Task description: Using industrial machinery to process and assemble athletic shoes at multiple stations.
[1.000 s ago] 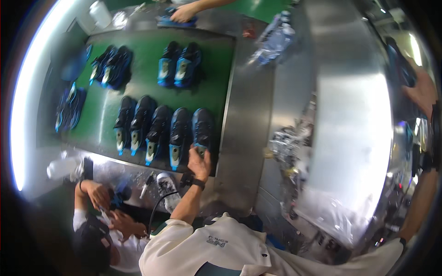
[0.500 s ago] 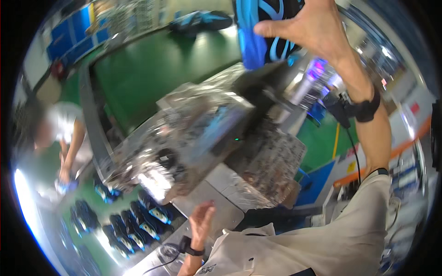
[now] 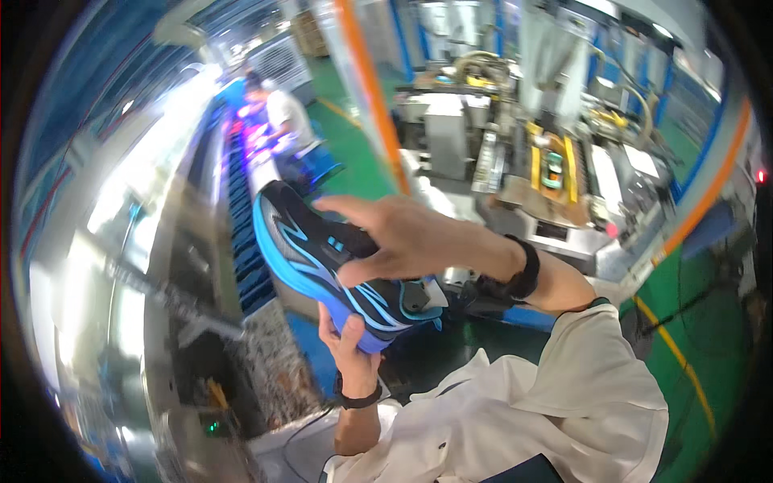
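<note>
A sports shoe (image 3: 299, 251) with a black upper, blue stripes and a thick blue sole hangs tilted before me, its toe toward the upper left. From underneath, near the heel, my left hand (image 3: 353, 354) grips the sole, with the thumb on the near side. Over the shoe's upper reaches my right hand (image 3: 403, 237), its thumb and a finger spread apart. Its remaining fingers are hidden, and whether it presses on the shoe I cannot tell. Each wrist has a black band, seen on the right wrist as a dark strap (image 3: 525, 270).
A long conveyor line (image 3: 241, 233) runs away at left beside a bright glossy machine (image 3: 133, 298). Farther along, a person (image 3: 291, 121) in white sits under purple light. Across an orange post (image 3: 374, 97) stands a workbench (image 3: 535, 213) with yellow-edged fixtures. Green floor (image 3: 644, 370) shows at right.
My view has swung right, away from the green-topped table and rows of shoes. My left hand, empty before, now holds the shoe, which was up by my right hand. My right hand has come down.
</note>
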`<state>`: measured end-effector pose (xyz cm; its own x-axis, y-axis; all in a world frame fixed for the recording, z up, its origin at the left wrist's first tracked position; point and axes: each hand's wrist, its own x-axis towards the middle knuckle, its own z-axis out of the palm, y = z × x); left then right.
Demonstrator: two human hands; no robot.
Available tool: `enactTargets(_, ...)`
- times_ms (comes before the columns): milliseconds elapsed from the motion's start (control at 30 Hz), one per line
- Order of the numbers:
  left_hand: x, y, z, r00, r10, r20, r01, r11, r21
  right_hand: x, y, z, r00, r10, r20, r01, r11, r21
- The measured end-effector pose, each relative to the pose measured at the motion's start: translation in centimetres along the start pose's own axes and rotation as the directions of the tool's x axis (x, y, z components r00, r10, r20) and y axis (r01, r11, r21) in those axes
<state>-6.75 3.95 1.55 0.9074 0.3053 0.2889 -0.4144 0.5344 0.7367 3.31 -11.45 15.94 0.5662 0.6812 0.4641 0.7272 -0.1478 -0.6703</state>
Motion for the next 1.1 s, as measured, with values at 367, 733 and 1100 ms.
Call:
enactTargets(367,3.5,-21.2,21.4,0.718,-0.61,0.335,0.538,0.792,0.289,-27.2,16.8,-12.9,0.498,0.519,-0.694,-0.124,0.835,0.536)
enactTargets(733,18.5,-52.0,29.8,0.807,-0.5,0.316,0.038,0.577,0.816,-41.7,18.2,-22.0,-0.104,0.415,-0.904,-0.304,0.852,0.426)
enactTargets(1100,21.2,-63.2,33.8,0.832,-0.487,0.266,-0.05,0.411,0.91,-44.5,19.5,-27.2,-0.291,0.135,-0.947,-0.658,0.69,0.301)
